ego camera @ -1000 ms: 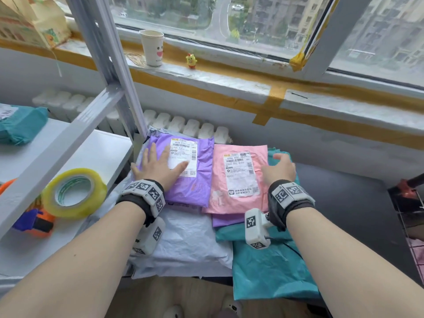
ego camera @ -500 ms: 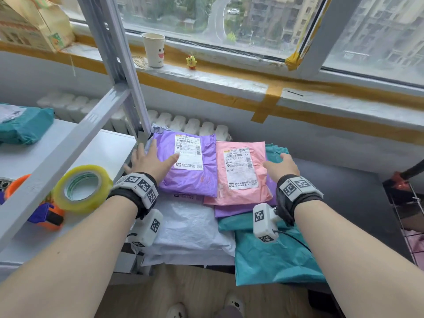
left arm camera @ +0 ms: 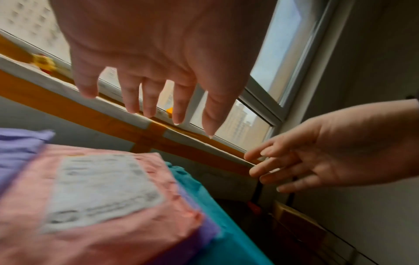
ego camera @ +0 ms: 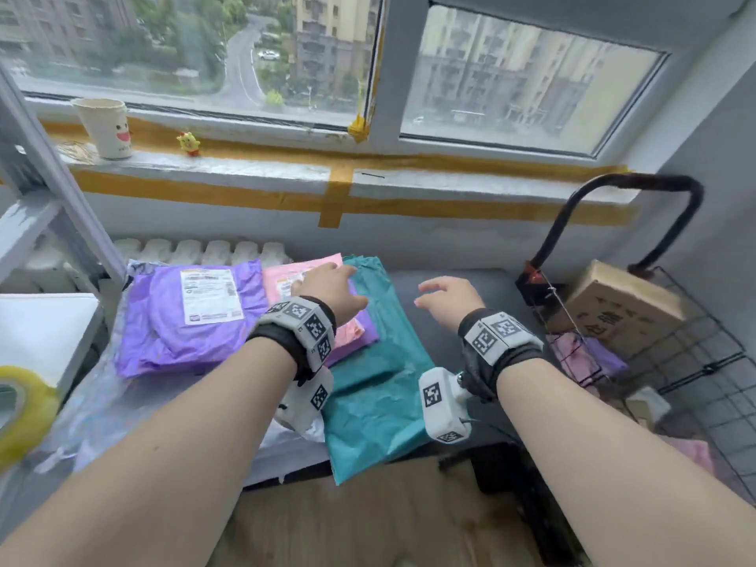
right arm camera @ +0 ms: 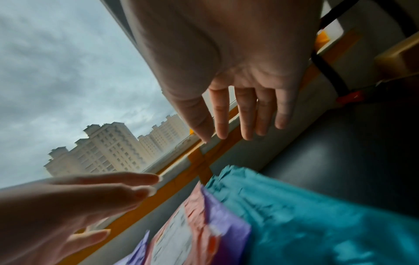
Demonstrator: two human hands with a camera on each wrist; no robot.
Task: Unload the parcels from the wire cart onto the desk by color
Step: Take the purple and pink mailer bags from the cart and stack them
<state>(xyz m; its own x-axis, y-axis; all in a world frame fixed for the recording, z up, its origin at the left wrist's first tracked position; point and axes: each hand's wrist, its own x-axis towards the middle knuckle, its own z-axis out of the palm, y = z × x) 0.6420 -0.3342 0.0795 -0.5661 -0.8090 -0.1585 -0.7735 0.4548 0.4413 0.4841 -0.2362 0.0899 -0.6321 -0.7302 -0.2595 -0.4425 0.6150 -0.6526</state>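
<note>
While much of the load already lies on the desk [ego camera: 470, 288], the job looks only partly done. At the far left of the pile a clear or whitish bag [ego camera: 122, 407] lies underneath, and a purple parcel [ego camera: 163, 325] with a white label rests on top of it. Next comes a pink parcel [ego camera: 282, 280], sitting on a second purple one [ego camera: 360, 333] whose edge peeks out beneath it, and both of these overlap a long teal parcel [ego camera: 376, 403] that hangs a little over the desk's front edge. So the colours sit side by side but partly stacked across each other, and the sorting seems rough for now. The left hand [ego camera: 331, 292] hovers over the pink parcel with fingers loose and spread, holding nothing; the left wrist view shows a gap between it and the label. The right hand [ego camera: 448, 300] floats over the bare dark desk just beside the teal parcel, also relaxed and empty. Farther right stands the wire cart [ego camera: 695, 362] with its black handle [ego camera: 622, 186], and it is not yet emptied: a brown cardboard box [ego camera: 622, 313] sits in it, and pink and purple parcels show through the mesh below. Those likely come out next, and the right hand is the nearer one to them.
</note>
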